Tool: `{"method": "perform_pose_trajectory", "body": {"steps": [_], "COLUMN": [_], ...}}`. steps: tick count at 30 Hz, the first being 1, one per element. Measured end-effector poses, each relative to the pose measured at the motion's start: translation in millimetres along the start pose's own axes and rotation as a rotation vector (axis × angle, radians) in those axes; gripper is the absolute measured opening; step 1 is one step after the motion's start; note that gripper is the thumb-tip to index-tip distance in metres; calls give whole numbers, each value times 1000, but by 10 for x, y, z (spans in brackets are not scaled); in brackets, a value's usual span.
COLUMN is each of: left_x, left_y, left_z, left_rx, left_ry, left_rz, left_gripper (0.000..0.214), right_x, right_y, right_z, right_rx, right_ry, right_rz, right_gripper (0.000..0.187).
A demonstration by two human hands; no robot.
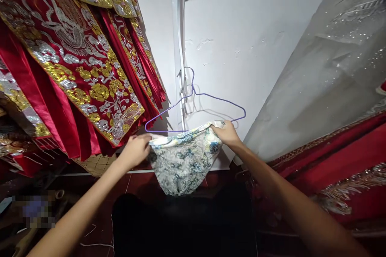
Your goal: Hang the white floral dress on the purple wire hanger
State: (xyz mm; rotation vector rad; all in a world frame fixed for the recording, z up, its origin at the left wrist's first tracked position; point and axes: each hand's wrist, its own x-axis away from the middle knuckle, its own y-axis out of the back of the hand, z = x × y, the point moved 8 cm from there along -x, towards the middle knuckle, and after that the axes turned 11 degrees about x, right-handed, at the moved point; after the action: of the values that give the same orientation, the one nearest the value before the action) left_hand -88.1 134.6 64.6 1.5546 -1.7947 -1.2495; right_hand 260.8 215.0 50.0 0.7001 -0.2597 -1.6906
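A floral cloth garment (183,164), white with blue and green, hangs over the lower bar of a purple wire hanger (217,97). My left hand (137,150) grips the garment's upper left corner with its fingers closed. At the upper right edge, my right hand (226,133) pinches the same garment, thumb towards me. Both hands stretch the folded top edge between them. The hanger's hook points up, by a small metal fitting on the white wall strip. Part of the lower bar is hidden behind the cloth.
Red cloths embroidered in gold and silver (99,92) hang on the left. A translucent plastic sheet (316,72) covers the right side, with red fringed fabric (356,168) below. A white wall (241,20) stands ahead, over a dark red tiled floor (135,182).
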Motion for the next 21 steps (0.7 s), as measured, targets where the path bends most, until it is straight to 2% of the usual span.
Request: {"method": "perform_pose_trajectory", "body": {"steps": [3,5,7,10,13,17,19,21], "left_x": [-184,-227,-205,-114,-34,-113,-276,-490], "left_y": [305,418,453,418,459,655,705,703], "left_z": [-210,-311,-316,-184,-163,-534,-740,-858], "left_rx": [-23,-9,-3,-37,-40,71,125,126], "left_ry": [-175,-254,-277,-225,-224,-376,-425,-427], "left_rz": [-142,-184,-197,-183,-214,-304,-302,-286], "left_gripper": [34,33,28,16,19,18,24,36], "right_x": [74,121,163,207,216,244,318,438], "right_y": [144,169,155,118,84,-24,-130,-210], "right_z": [123,174,203,218,218,218,252,336], "right_rx": [25,34,46,82,98,22,-55,-116], "right_ry": [38,43,55,84,101,46,12,21], "right_rz": [-56,-73,-64,-47,-48,-19,76,207], "right_gripper": [27,28,29,30,32,32,27,23]}}
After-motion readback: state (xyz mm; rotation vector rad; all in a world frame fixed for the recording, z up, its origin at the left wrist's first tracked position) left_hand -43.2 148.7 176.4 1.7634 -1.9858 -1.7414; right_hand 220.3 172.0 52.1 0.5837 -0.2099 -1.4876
